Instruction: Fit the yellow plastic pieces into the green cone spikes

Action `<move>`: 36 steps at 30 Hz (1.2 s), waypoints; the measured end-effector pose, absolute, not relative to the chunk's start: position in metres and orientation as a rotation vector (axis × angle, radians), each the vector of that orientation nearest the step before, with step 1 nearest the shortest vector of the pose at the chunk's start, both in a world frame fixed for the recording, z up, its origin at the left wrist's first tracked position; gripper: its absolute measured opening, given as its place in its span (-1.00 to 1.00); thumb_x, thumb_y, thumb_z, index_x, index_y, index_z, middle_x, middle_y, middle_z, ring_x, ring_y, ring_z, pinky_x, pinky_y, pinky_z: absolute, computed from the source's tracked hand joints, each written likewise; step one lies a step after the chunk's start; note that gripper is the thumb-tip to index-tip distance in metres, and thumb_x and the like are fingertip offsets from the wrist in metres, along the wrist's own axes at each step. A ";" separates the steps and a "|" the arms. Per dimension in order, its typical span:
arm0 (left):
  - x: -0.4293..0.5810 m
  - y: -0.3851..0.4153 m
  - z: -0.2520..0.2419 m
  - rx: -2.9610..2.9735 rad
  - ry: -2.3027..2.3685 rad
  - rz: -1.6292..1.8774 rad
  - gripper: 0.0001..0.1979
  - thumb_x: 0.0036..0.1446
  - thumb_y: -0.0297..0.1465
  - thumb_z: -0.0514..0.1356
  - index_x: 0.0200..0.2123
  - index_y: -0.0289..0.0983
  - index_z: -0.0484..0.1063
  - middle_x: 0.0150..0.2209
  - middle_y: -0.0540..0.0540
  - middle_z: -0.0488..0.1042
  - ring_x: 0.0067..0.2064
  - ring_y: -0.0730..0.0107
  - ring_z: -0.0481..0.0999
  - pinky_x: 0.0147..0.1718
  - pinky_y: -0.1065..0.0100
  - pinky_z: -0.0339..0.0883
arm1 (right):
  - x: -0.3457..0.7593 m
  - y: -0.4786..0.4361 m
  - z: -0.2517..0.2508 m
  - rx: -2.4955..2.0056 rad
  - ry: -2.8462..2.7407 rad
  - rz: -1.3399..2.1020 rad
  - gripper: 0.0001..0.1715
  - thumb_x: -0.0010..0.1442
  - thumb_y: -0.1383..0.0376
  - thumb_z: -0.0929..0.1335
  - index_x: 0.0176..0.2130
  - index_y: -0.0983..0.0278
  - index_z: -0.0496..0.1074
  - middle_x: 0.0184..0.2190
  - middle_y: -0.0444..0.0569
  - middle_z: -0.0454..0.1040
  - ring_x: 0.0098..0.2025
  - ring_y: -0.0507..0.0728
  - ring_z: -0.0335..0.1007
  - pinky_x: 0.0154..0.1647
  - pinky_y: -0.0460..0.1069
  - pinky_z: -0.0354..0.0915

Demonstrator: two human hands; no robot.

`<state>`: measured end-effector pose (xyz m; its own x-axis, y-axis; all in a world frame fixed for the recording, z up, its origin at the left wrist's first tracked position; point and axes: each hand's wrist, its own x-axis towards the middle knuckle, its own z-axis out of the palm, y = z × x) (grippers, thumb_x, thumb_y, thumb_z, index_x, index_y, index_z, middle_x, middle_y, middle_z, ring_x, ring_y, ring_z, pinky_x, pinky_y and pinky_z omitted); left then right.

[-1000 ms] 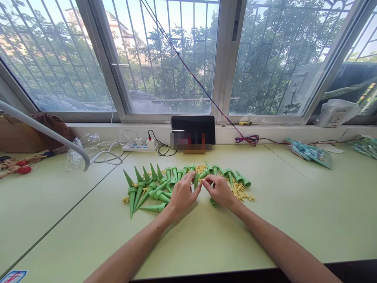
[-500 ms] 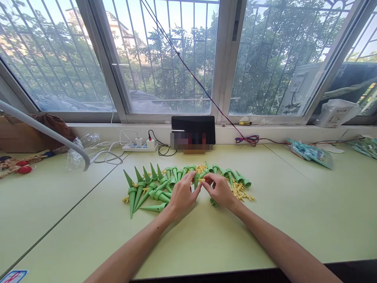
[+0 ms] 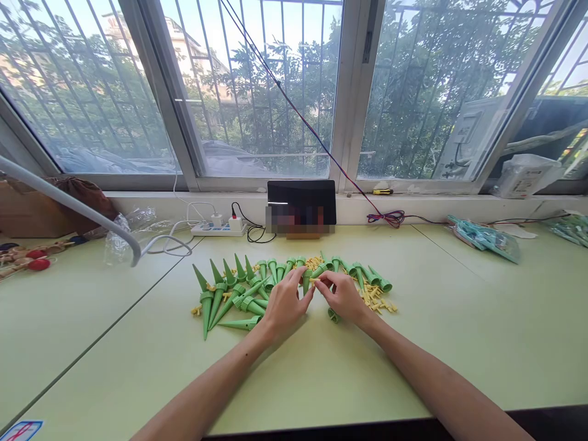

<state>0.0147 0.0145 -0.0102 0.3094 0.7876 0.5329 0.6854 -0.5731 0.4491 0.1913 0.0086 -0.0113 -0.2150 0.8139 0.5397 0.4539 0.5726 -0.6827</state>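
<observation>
My left hand (image 3: 285,303) is closed around a green plastic plant watering spike (image 3: 307,282), held upright in front of the pile. Between the fingertips of my right hand (image 3: 342,296) is a small yellow plastic valve (image 3: 315,280), its end against the side of the spike. Whether it sits in a hole I cannot tell. To the left lie several green spikes (image 3: 212,304), some with yellow valves in them. More spikes (image 3: 377,279) rest at the right beside a heap of loose yellow valves (image 3: 374,300). A green piece (image 3: 333,315) lies partly hidden under my right wrist.
A dark screen (image 3: 301,202) stands at the window wall beside a white power strip (image 3: 218,229). A white curved arm (image 3: 68,205) crosses from the left. Bundled wire (image 3: 386,218) and bagged teal items (image 3: 484,237) lie at the right.
The yellow valve shows slightly less of its length between my right fingertips and the spike. Both hands stay nearly in place.
</observation>
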 end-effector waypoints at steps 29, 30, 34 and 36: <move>0.015 0.014 -0.009 2.431 1.352 1.117 -0.63 0.24 -0.31 0.14 0.10 -0.22 0.27 -0.22 -0.06 0.45 -0.46 0.44 0.43 -0.37 0.34 0.35 | 0.192 0.008 -0.011 -1.063 -1.878 0.478 -0.81 0.29 0.22 0.32 -0.31 0.26 0.42 -0.50 -0.12 0.47 -0.46 0.05 0.35 -0.44 -0.08 0.19; 0.015 0.014 -0.009 2.432 1.351 1.116 -0.63 0.23 -0.32 0.15 0.10 -0.22 0.27 -0.22 -0.06 0.45 -0.46 0.43 0.44 -0.37 0.34 0.35 | 0.192 0.008 -0.011 -1.054 -1.875 0.482 -0.84 0.28 0.23 0.33 -0.31 0.26 0.42 -0.48 -0.11 0.47 -0.44 0.05 0.37 -0.43 -0.08 0.21; 0.014 0.013 -0.009 2.433 1.344 1.107 -0.63 0.23 -0.32 0.14 0.10 -0.22 0.27 -0.21 -0.07 0.45 -0.45 0.44 0.44 -0.36 0.35 0.36 | 0.192 0.009 -0.011 -1.027 -1.868 0.487 -0.86 0.28 0.26 0.32 -0.32 0.27 0.41 -0.46 -0.10 0.49 -0.42 0.05 0.39 -0.40 -0.08 0.24; 0.015 0.013 -0.008 2.433 1.344 1.111 -0.63 0.24 -0.31 0.13 0.10 -0.22 0.27 -0.20 -0.07 0.45 -0.46 0.44 0.43 -0.37 0.35 0.35 | 0.192 0.008 -0.011 -1.032 -1.869 0.487 -0.84 0.28 0.26 0.32 -0.33 0.27 0.41 -0.46 -0.10 0.49 -0.43 0.05 0.39 -0.40 -0.08 0.24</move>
